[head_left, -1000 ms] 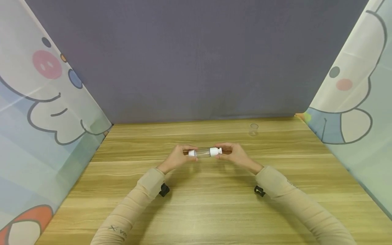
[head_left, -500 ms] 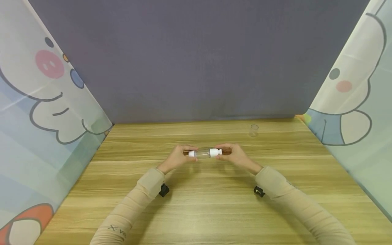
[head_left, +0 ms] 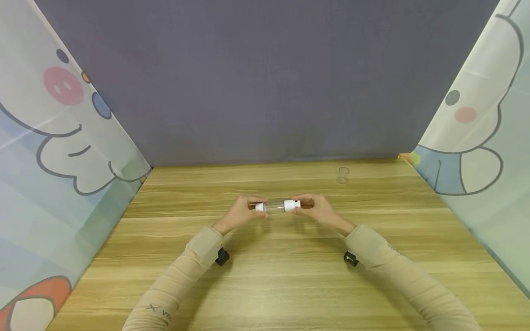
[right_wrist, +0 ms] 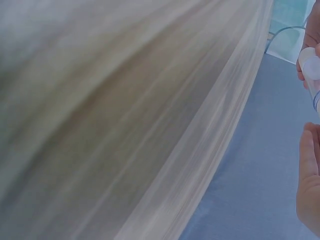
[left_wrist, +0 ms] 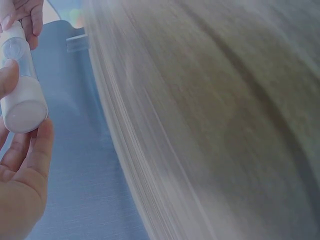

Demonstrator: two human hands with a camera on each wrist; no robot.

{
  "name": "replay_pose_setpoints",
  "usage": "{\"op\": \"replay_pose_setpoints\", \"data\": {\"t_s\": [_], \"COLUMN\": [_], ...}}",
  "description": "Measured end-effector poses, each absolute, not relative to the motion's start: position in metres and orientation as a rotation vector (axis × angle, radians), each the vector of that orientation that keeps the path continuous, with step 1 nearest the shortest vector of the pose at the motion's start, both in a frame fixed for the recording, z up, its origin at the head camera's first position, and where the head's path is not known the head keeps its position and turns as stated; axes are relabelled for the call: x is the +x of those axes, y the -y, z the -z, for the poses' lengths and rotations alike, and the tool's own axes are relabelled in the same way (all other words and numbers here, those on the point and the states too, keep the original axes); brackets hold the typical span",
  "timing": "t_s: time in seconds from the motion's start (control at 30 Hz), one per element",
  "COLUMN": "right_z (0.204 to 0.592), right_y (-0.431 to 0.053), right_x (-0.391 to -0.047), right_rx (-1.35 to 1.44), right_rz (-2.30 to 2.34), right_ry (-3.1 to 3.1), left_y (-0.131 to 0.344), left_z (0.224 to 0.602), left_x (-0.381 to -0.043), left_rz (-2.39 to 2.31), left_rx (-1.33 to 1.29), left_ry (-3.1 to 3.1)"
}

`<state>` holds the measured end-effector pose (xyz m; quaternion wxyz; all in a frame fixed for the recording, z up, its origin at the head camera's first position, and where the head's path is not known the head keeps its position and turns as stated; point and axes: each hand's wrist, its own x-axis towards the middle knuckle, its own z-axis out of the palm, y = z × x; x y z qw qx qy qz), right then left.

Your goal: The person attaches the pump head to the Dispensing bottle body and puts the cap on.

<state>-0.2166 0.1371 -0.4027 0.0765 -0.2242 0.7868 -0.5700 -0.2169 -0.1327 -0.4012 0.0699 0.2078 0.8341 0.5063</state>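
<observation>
A clear pump bottle [head_left: 275, 207] with white ends lies sideways between my two hands, raised over the wooden table. My left hand [head_left: 242, 212] pinches its white base between thumb and fingers; the left wrist view shows that round base [left_wrist: 26, 111] facing the camera. At the other end, my right hand [head_left: 318, 209] grips the white pump head [head_left: 291, 205] between thumb and fingers. In the right wrist view only part of the bottle [right_wrist: 312, 72] shows at the right edge, with my right hand [right_wrist: 310, 180] below it.
A small clear cap [head_left: 342, 175] stands near the back right of the wooden table [head_left: 273, 289]. A dark grey panel [head_left: 269, 82] rises behind the table, and printed cartoon curtains [head_left: 62, 138] flank it. Black wrist devices [head_left: 222, 256] hang under both sleeves.
</observation>
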Motion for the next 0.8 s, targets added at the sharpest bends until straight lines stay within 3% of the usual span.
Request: {"op": "replay_pose_setpoints", "data": {"t_s": [0.8], "right_z": [0.4047], "right_y": [-0.1349], "right_x": [-0.2194], "right_rx": [-0.685], "right_rz": [1.698], "right_ry": [-2.333], "left_y": [0.1344], "left_z": [0.3987], "left_x": [-0.2137], "left_rz": [-1.523], "left_rx": [0.599], "left_ry": [-2.5]}}
